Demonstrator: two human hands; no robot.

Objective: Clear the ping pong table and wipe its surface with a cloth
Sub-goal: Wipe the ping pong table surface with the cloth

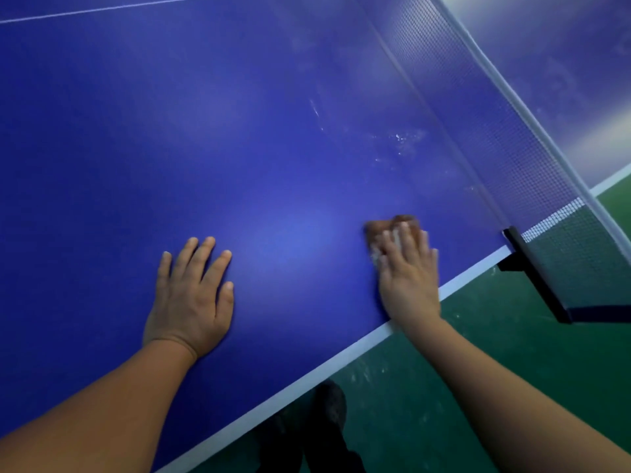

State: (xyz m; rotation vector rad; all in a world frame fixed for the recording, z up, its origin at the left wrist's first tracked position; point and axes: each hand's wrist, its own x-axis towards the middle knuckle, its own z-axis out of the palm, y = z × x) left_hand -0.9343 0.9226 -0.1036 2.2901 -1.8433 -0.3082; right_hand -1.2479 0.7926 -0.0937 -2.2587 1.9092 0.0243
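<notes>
The blue ping pong table fills most of the head view, with a white border along its near side edge. My left hand lies flat on the surface, fingers spread and straight. My right hand presses a small brownish cloth onto the table close to the side edge and the net; the hand is blurred, its fingers straight over the cloth. Whitish smudges mark the surface beyond the cloth, towards the net.
The net runs diagonally at the right, held by a black post clamp on the table's edge. Green floor lies below the edge, where my dark shoes show.
</notes>
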